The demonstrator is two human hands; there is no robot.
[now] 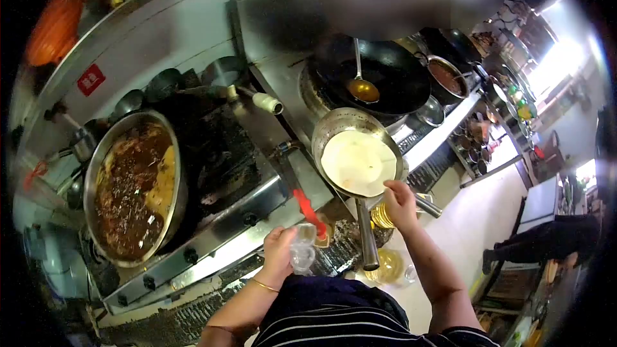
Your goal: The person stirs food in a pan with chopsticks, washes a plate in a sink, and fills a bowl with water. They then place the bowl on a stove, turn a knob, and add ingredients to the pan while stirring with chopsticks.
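Note:
My left hand [277, 256] is closed on a clear plastic container [303, 248] with rounded hollows, held low in front of the stove. My right hand [401, 205] is over the near right rim of a metal pan [319, 136], its fingers pinched together. Whatever is between those fingers is too small or hidden to make out. A pale yellow, creamy mass [358, 160] fills the pan's middle. The pan's dark handle [367, 238] points toward me. Behind it, a ladle [364, 90] with amber liquid rests in a black wok [402, 80].
A large oval pot [182, 189] of dark red, oily broth [132, 186] stands on the left burner. A pan of red sauce [445, 77] is at the back right. A white-wrapped tap [267, 103] juts out between the burners. Shelving [491, 173] with bowls stands to the right.

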